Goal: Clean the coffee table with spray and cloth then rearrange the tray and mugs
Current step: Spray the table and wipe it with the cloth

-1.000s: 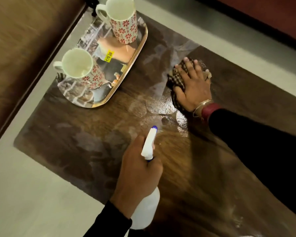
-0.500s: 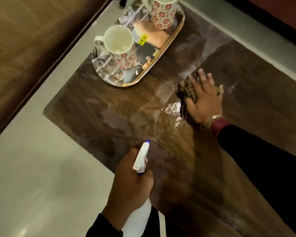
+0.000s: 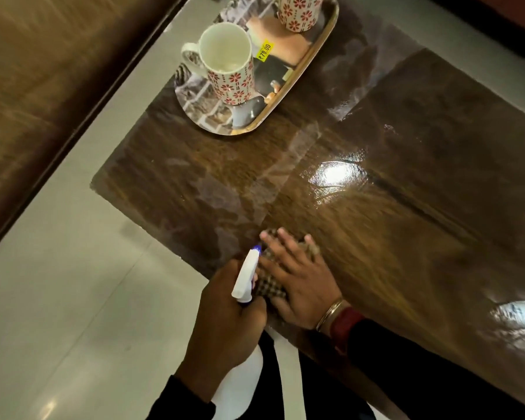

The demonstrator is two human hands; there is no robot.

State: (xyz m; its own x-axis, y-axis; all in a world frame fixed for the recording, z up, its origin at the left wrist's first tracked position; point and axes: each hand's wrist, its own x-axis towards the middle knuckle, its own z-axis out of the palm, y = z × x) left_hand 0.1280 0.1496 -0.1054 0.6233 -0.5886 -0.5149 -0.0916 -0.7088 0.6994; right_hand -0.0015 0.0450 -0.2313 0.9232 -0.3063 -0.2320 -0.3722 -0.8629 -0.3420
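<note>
Gripping spray bottle (image 3: 245,278), left hand (image 3: 225,325), empty floral mug (image 3: 229,65) on tray (image 3: 203,116)

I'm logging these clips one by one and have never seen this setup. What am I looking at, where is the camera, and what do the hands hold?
There is no machine here. A person works with bare hands, and the single camera sits on their head, looking forward and down. The left hand grips a white spray bottle. The right hand presses flat on a checked cloth near the edge of the wet, shiny coffee table. At the far end a mirror-like tray carries a near mug and a far mug, both flowered. The far one is cut off at the picture's top.
</note>
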